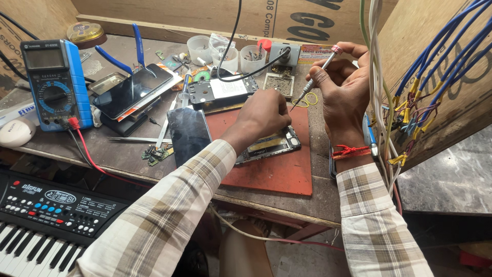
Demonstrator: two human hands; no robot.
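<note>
Fingers (335, 61) of the right hand (344, 87) are pinched shut round a screwdriver (316, 77), tip slanting down toward the red mat (277, 169). Left hand (261, 115) rests curled, fingertips pressing an opened phone (269, 145) lying on the mat; whether it grips anything I cannot tell. Black phone (188, 133) lies just left of it. Blue multimeter (55, 84) stands at the bench's left; keyboard (46, 220) sits below.
</note>
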